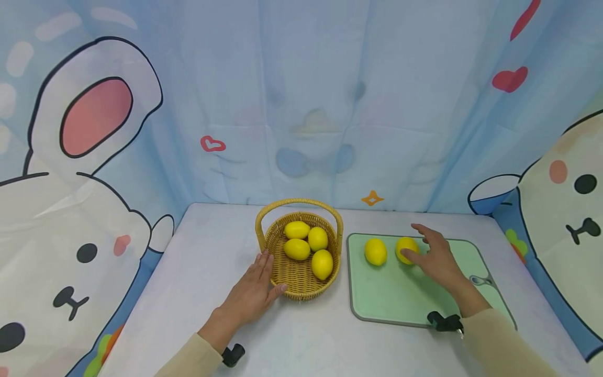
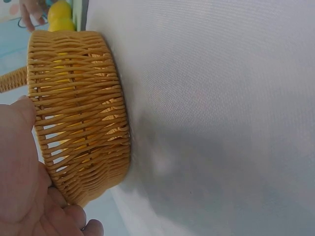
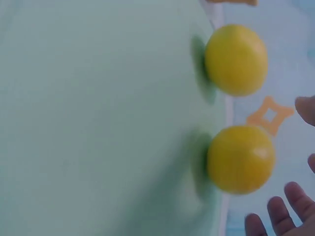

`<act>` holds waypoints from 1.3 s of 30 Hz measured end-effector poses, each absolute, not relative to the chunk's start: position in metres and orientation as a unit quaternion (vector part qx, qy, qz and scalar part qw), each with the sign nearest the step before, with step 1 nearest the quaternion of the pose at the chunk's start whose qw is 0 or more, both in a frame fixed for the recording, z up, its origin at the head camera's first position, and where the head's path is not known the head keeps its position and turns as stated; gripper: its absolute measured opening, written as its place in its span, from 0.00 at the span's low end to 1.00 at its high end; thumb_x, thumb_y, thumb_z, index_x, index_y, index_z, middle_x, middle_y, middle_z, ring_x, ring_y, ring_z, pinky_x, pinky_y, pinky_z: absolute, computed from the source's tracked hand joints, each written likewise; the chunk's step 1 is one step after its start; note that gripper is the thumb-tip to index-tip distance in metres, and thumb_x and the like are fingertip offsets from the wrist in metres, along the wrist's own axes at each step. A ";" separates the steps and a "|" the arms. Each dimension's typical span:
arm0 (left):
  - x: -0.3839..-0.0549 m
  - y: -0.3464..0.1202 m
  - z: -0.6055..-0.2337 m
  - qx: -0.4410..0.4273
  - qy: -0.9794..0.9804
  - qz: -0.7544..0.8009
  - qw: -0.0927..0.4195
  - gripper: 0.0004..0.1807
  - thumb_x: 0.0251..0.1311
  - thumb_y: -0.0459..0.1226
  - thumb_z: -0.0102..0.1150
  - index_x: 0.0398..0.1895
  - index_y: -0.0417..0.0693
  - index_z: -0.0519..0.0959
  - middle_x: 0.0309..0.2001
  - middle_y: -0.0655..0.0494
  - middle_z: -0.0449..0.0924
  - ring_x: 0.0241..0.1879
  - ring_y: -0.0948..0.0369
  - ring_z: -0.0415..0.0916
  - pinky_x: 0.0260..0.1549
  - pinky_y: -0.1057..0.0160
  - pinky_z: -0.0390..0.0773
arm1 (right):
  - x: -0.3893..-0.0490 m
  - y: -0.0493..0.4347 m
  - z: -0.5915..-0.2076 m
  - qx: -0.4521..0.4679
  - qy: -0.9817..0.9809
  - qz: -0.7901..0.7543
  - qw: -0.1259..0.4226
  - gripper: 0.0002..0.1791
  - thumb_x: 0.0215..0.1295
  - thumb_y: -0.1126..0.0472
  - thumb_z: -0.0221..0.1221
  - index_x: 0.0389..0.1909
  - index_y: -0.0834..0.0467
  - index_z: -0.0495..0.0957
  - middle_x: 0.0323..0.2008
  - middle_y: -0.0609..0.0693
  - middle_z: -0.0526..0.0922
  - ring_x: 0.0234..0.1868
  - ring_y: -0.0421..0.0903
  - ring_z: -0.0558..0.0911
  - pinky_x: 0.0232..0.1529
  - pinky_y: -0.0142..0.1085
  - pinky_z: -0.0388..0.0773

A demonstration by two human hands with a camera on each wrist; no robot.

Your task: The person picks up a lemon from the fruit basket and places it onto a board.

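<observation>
My left hand [image 1: 252, 290] rests against the near left side of a wicker basket [image 1: 301, 288] with a raised handle, its fingers fairly straight and the thumb at the rim. Several yellow lemons [image 1: 297, 250] lie inside the basket. In the left wrist view the woven wall [image 2: 81, 113] fills the space beside the hand. To the right, my right hand [image 1: 438, 262] hovers with spread fingers around a lemon [image 1: 406, 249] on a pale green cutting board [image 1: 400, 298]. A gap shows between fingers and fruit in the right wrist view. Another lemon [image 1: 375, 252] sits left of it.
The board lies right of the basket on a white tabletop [image 1: 311, 340]; its grey-rimmed handle opening [image 1: 480, 280] is on the right. Behind the table hangs a blue cartoon-print curtain [image 1: 306, 104]. Small black wrist cameras [image 1: 443, 321] sit at both wrists.
</observation>
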State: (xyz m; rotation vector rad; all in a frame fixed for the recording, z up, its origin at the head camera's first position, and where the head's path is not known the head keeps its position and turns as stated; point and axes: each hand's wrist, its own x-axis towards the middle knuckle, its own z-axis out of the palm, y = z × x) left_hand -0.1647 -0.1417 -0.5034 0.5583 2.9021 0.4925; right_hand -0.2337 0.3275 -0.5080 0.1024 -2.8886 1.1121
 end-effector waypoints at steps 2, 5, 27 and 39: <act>-0.165 -0.142 -0.503 0.186 0.966 0.163 0.073 0.49 0.81 0.64 0.36 0.86 0.37 0.44 0.87 0.42 0.37 0.86 0.47 0.38 0.83 0.48 0.50 | -0.230 0.321 -0.503 0.035 -0.929 0.364 0.048 0.44 0.74 0.49 0.66 0.82 0.60 0.57 0.75 0.74 0.59 0.69 0.73 0.65 0.61 0.71 0.71; -0.164 -0.142 -0.503 0.185 0.966 0.163 0.072 0.49 0.81 0.64 0.37 0.86 0.37 0.44 0.87 0.42 0.37 0.86 0.47 0.38 0.83 0.48 0.50 | -0.223 0.309 -0.494 0.040 -0.924 0.373 0.078 0.42 0.73 0.54 0.67 0.81 0.60 0.60 0.75 0.72 0.60 0.68 0.72 0.66 0.62 0.69 0.71; -0.164 -0.143 -0.503 0.183 0.967 0.161 0.075 0.49 0.80 0.65 0.35 0.86 0.38 0.44 0.87 0.43 0.37 0.86 0.48 0.38 0.83 0.48 0.50 | -0.181 0.180 -0.477 0.237 -0.862 0.444 0.057 0.36 0.68 0.66 0.69 0.74 0.50 0.67 0.73 0.54 0.70 0.66 0.53 0.75 0.62 0.52 0.83; -0.165 -0.142 -0.507 0.184 0.967 0.161 0.068 0.50 0.80 0.67 0.33 0.86 0.38 0.45 0.87 0.43 0.37 0.86 0.47 0.40 0.83 0.48 0.52 | -0.198 0.126 -0.484 0.245 -0.872 0.425 0.005 0.39 0.68 0.63 0.69 0.77 0.54 0.63 0.76 0.56 0.67 0.74 0.62 0.71 0.74 0.62 0.69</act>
